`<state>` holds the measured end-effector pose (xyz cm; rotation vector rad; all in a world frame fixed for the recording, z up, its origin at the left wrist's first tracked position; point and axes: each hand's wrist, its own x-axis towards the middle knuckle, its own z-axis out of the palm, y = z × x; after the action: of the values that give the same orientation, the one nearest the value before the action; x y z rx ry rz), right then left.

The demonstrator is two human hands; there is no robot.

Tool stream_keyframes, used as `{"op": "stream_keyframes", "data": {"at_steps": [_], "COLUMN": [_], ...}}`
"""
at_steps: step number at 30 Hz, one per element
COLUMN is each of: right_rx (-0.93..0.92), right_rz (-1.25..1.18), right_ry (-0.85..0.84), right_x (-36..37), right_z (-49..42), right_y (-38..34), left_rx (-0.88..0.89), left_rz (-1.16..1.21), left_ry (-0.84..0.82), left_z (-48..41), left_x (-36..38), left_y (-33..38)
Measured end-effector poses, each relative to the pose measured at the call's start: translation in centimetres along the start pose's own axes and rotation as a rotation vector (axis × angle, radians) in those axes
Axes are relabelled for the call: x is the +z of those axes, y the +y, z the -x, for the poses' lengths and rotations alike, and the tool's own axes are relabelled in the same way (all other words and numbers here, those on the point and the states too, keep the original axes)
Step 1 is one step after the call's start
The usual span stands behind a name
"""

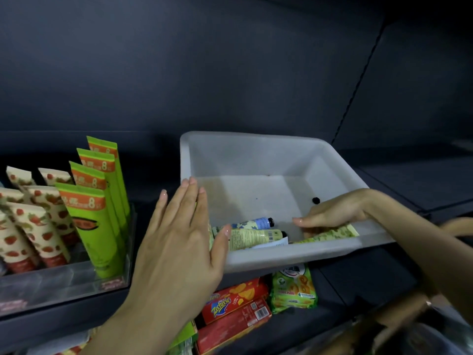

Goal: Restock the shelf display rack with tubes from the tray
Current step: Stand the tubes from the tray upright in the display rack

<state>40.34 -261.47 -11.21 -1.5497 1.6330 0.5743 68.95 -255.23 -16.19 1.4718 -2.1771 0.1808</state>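
Head view: at far left we see the clear display rack (76, 280) on the dark shelf (384, 185). It holds rows of strawberry-print tubes (38, 226), caps down, and just to their right a row of four green tubes (94, 226) standing upright.

Next comes the left grip (179, 239), released: its fingers are straight and close together, the palm faces down, and its fingertips lie over the left rim of the tray. The thumb tip reaches to the tubes inside.

The white tray (256, 155) sits to the right of the rack. Near its front wall lie two loose tubes side by side, a blue-patterned tube (252, 223) and a pale yellow-green tube (253, 235), both with dark caps pointing right.

Further right, the right grip (332, 213) reaches into the tray from the right and rests on a third yellow-green tube (335, 233). We cannot tell whether it pinches that tube, as the thumb is hidden.

Below the tray's front edge we see a red biscuit box (235, 301) and a green snack pack (294, 288).
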Motion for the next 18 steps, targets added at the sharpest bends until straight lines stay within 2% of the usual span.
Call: {"op": "stream_keyframes", "data": {"at_steps": [7,13,18], "right_rx": [-0.123,-0.058,-0.154], "right_rz": [-0.103,-0.21,-0.348], "right_ry": [-0.035,-0.064,0.018], "right_x": [-0.6,-1.5,-1.9], "right_z": [0.2,0.0,0.5], "right_y": [0.8,0.5,0.9], "left_rx": [-0.022,-0.041,-0.059], "left_rz": [0.034,0.115,0.131], "left_ry": [0.014,0.003,-0.004], "left_z": [-1.2,-1.7,-1.8], "left_x": [0.3,-0.2,-0.2], "left_y": [-0.6,-0.6,-0.5]}}
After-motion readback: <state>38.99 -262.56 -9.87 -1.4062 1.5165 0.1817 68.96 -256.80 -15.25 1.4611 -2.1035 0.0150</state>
